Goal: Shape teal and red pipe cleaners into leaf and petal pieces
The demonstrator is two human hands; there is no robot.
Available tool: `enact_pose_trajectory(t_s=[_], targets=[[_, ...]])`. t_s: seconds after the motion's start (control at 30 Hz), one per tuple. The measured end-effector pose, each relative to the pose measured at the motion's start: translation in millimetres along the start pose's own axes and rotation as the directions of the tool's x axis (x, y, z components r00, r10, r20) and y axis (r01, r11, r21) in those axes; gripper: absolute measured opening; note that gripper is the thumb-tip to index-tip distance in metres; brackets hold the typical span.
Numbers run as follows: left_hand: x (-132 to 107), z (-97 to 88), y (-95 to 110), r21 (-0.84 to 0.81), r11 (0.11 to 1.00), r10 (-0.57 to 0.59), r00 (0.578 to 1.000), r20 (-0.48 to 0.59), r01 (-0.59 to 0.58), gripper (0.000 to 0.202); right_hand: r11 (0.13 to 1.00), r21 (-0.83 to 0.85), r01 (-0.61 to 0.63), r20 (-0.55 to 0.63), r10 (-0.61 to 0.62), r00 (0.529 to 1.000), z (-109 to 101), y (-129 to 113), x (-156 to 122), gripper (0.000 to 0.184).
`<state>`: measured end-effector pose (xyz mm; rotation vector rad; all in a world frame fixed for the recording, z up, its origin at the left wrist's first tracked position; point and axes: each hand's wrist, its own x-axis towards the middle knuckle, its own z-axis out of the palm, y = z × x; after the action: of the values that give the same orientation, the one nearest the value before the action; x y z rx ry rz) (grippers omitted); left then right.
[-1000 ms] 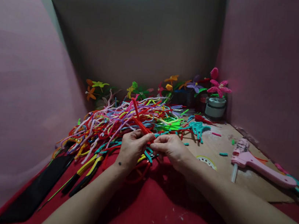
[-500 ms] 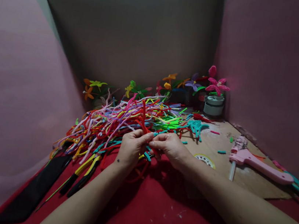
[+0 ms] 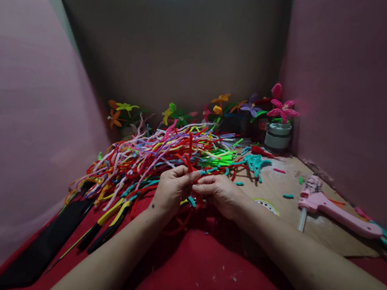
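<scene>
My left hand (image 3: 174,188) is closed in a pinch on red pipe cleaners (image 3: 188,156), whose ends stick up above the fingers. Close beside it, my right hand (image 3: 219,193) also pinches red pipe cleaner, its thumb and fingertips pressed together near the left thumb. The exact shape between the fingertips is partly hidden. Right behind both hands lies a large tangled heap of pipe cleaners (image 3: 157,147) in many colours. Short teal pieces (image 3: 192,201) show just below the fingers.
Yellow-and-black pliers (image 3: 110,222) and a black strap-like item (image 3: 44,244) lie at left on the red cloth (image 3: 208,272). A pink glue gun (image 3: 340,216) rests on the board (image 3: 282,181) at right. Pipe-cleaner flowers (image 3: 283,110) stand along the back.
My hands stay together at nearly the same spot, with small finger shifts. The red ends above my left hand have tilted slightly. The view has moved a little.
</scene>
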<state>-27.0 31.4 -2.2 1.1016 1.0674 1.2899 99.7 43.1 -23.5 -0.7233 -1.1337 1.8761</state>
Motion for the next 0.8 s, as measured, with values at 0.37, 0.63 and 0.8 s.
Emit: enact_pose_trajectory(t_s=[0.37, 0.63, 0.8], targets=[[-4.4, 3.5, -1.0, 0.138, 0.986, 0.098, 0.994, -0.047, -0.09, 0.026, 0.999, -0.03, -0.026, -0.044, 0.025, 0.999, 5.3, -1.4, -1.7, 0.028], [8.5, -7.8, 4.8, 0.108, 0.988, 0.126, 0.982, -0.14, -0.111, 0.034, 0.996, 0.078, 0.041, -0.165, -0.028, 0.986, 4.7, -3.5, -0.1, 0.021], [-0.3, -1.8, -0.5, 0.175, 0.984, -0.071, 0.98, 0.187, 0.038, 0.033, 0.941, 0.306, 0.142, -0.285, -0.052, 0.957, -0.4, -7.7, 4.5, 0.019]])
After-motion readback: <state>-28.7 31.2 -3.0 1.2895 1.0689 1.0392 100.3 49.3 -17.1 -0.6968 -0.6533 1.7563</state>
